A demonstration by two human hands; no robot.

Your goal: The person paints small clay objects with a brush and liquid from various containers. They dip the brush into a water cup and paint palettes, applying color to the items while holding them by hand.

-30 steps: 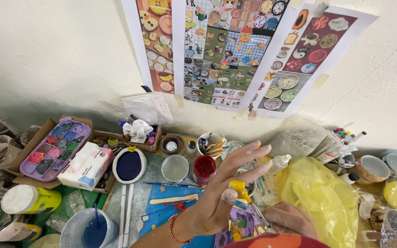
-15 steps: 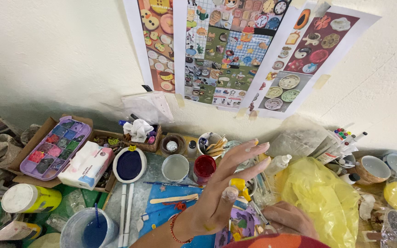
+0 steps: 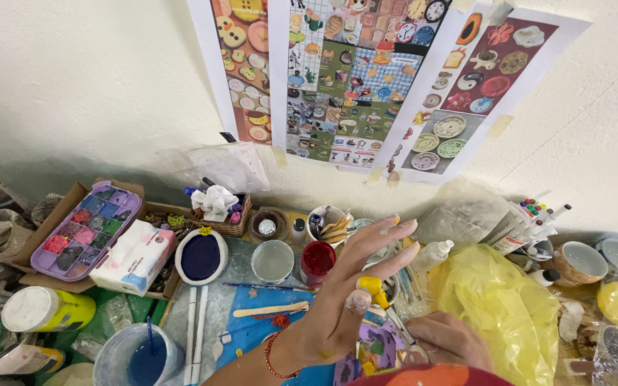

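Paint-flecked left hand (image 3: 348, 297) spread wide, holding nothing, above purple painted piece (image 3: 375, 350); right hand (image 3: 446, 339) at 3 o'clock steadies it, grip unclear; painting seems partway.

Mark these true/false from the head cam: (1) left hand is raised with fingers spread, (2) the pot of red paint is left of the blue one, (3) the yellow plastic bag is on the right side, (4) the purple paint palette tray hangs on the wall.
1. The left hand is raised with fingers spread: true; it holds nothing.
2. The pot of red paint is left of the dish of dark blue paint: false; it stands to its right.
3. The yellow plastic bag is on the right side: true, by the right hand.
4. The purple paint palette tray hangs on the wall: false; it lies in a cardboard box.
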